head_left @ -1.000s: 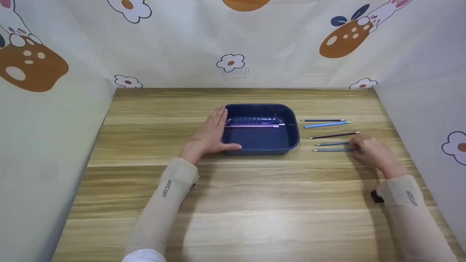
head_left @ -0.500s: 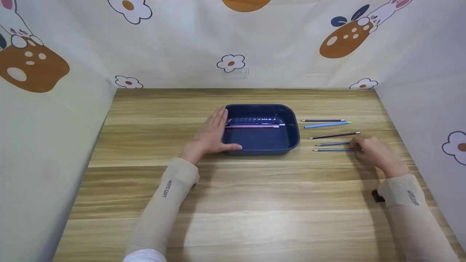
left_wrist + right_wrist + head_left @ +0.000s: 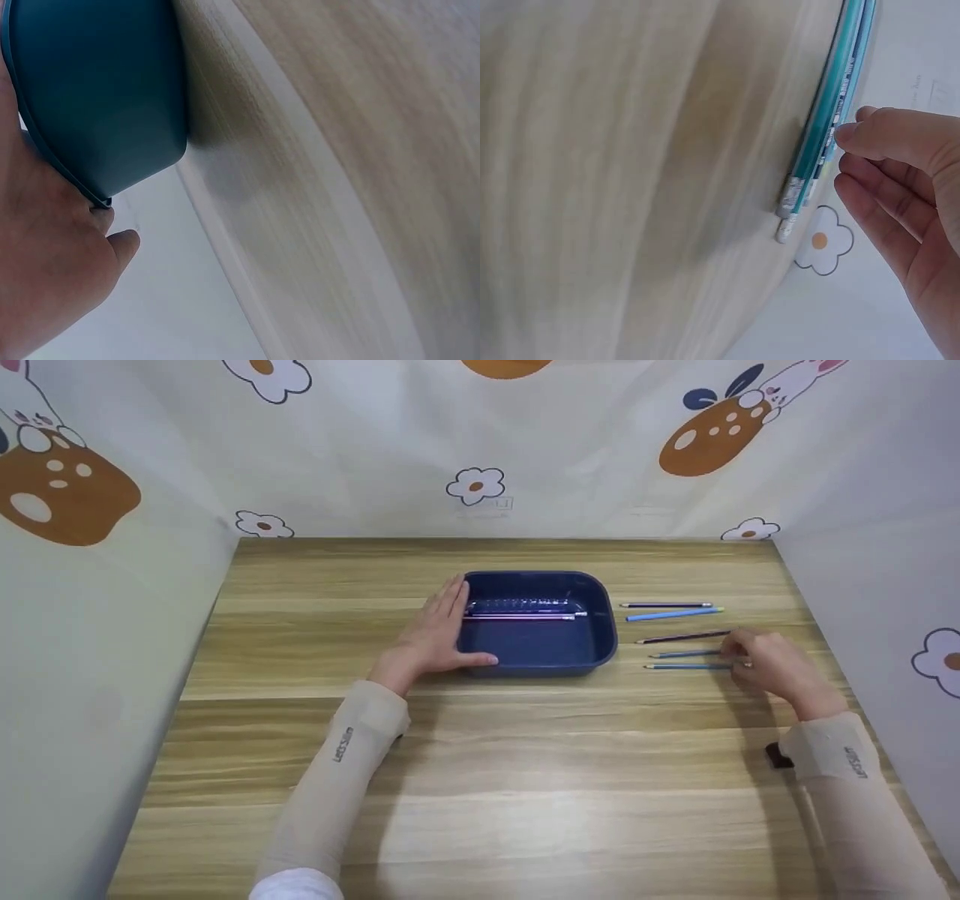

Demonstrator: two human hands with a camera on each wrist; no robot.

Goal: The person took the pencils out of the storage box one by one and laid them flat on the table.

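My left hand rests along the left end of a dark blue plastic bin, fingers straight and thumb over the front rim. In the left wrist view it lies at the rim of the bin. Pink-purple pencils with metal-banded ends lie inside. My right hand is over the eraser ends of pencils on the table: a dark striped pencil, a blue pencil and a nearer blue pencil. In the right wrist view its fingertips are parted beside the teal-looking pencils.
Behind those lie a light blue pencil with a yellow-green end and a dark pencil. The wood-grain table is bordered by a patterned back sheet and pale side walls.
My right hand has shifted slightly right and back, now covering the dark striped pencil's end and showing more of the nearest blue pencil. The left hand stays at the bin.
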